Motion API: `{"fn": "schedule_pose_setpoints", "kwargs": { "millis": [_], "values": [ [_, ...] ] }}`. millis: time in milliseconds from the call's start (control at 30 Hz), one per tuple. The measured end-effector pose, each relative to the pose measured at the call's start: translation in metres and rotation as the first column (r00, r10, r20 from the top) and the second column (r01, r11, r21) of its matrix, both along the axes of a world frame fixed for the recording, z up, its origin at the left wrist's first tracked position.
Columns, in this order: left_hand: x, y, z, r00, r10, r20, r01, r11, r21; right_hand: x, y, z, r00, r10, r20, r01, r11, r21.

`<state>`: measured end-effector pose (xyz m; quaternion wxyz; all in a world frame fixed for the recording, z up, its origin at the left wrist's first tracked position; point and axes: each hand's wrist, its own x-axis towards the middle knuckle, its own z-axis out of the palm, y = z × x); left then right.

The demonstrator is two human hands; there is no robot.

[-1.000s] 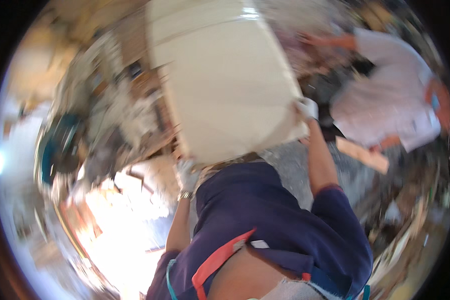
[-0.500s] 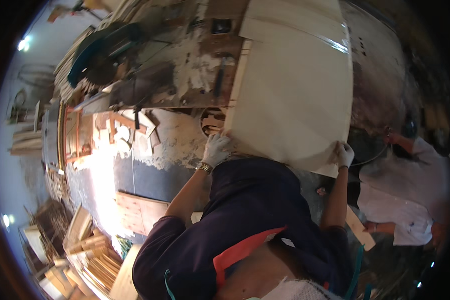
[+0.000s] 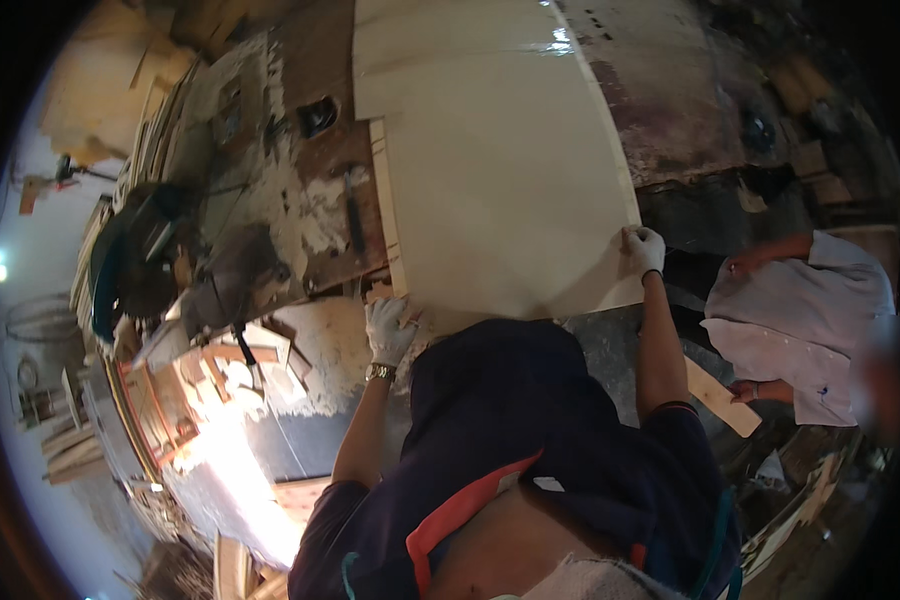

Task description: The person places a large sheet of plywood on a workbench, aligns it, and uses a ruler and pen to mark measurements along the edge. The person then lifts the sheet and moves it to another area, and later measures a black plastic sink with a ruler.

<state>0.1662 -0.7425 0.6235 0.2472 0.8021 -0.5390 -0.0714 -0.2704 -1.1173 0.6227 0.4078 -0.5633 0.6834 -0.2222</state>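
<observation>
A large, pale, glossy sheet lies over the workbench, its near edge reaching my waist. A narrow pale wooden strip with dark marks shows along its left side. My left hand, in a white glove with a metal watch at the wrist, is at the sheet's near left corner, fingers bent at the edge. At the near right corner my right hand, also gloved, pinches the edge between thumb and fingers. The undersides of both corners are hidden.
At right stands a person in a light shirt, holding a flat wooden piece. On the worn bench at left is a circular saw. Wood offcuts lie below it, beside a bright patch of light.
My view has swung, so the sheet and both hands appear farther left. Both hands stay at the sheet's near corners. The other person's upper arm has shifted.
</observation>
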Motion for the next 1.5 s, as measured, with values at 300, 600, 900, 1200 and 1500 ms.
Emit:
{"fn": "schedule_pose_setpoints", "kwargs": {
  "millis": [300, 600, 900, 1200, 1500],
  "values": [
    [0.07, -0.15, 0.005, 0.844, 0.441, -0.306, -0.451, 0.892, 0.042, -0.011, -0.011, -0.001, 0.96, 0.055, -0.274, -0.068, 0.997, -0.039],
    [0.21, -0.341, -0.017, 0.852, 0.5, -0.156, -0.52, 0.845, -0.125, 0.001, 0.004, 0.013, 0.961, 0.056, -0.271, -0.112, 0.974, -0.196],
    [0.262, -0.406, -0.09, 0.575, 0.626, -0.527, -0.786, 0.601, -0.145, 0.005, 0.002, 0.025, 0.986, -0.015, -0.166, 0.008, 0.999, -0.04],
    [0.243, -0.421, -0.075, 0.69, 0.494, -0.529, -0.679, 0.695, -0.236, -0.006, -0.005, 0.01, 0.991, -0.113, -0.074, 0.114, 0.993, 0.009],
    [0.234, -0.423, -0.079, 0.593, 0.56, -0.578, -0.777, 0.586, -0.23, -0.013, -0.003, -0.003, 0.995, -0.096, 0.033, 0.098, 0.994, -0.056]
  ]
}}
